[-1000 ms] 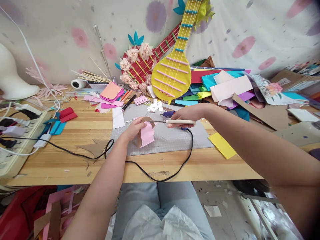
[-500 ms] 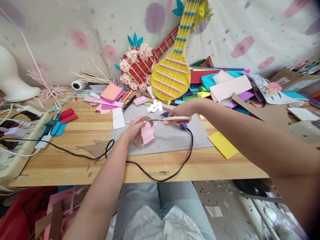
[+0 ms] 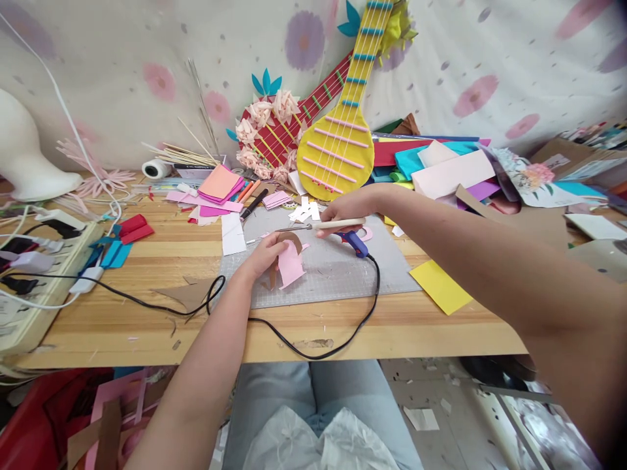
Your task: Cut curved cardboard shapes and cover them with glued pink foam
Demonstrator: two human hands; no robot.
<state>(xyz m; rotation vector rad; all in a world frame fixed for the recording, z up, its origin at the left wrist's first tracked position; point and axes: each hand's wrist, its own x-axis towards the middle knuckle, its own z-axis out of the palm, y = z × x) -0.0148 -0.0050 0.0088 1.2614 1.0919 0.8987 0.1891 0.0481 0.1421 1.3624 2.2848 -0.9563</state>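
Note:
My left hand (image 3: 266, 254) is closed on a piece of pink paper (image 3: 292, 264) with a curved strip of brown cardboard (image 3: 294, 241) behind its top edge. The paper's edge is notched and ragged. In my right hand (image 3: 337, 214) are scissors (image 3: 337, 224) with pale handles, their blades pointing left just above the paper. Whether the blades touch the paper I cannot tell. A blue glue gun (image 3: 356, 244) lies on the grey cutting mat (image 3: 337, 281) below my right hand, its black cord curving toward me.
Behind the mat lean a yellow paper lute (image 3: 337, 156) and a red one (image 3: 274, 134) with pink flowers. Coloured sheets (image 3: 450, 171) are piled at the right. A yellow sheet (image 3: 441, 287) overlaps the mat's right edge. On the left stands a power strip (image 3: 44, 294) with several plugs.
My right hand and the scissors have shifted slightly left, and more of the glue gun shows. The left hand keeps hold of the pink paper in nearly the same place.

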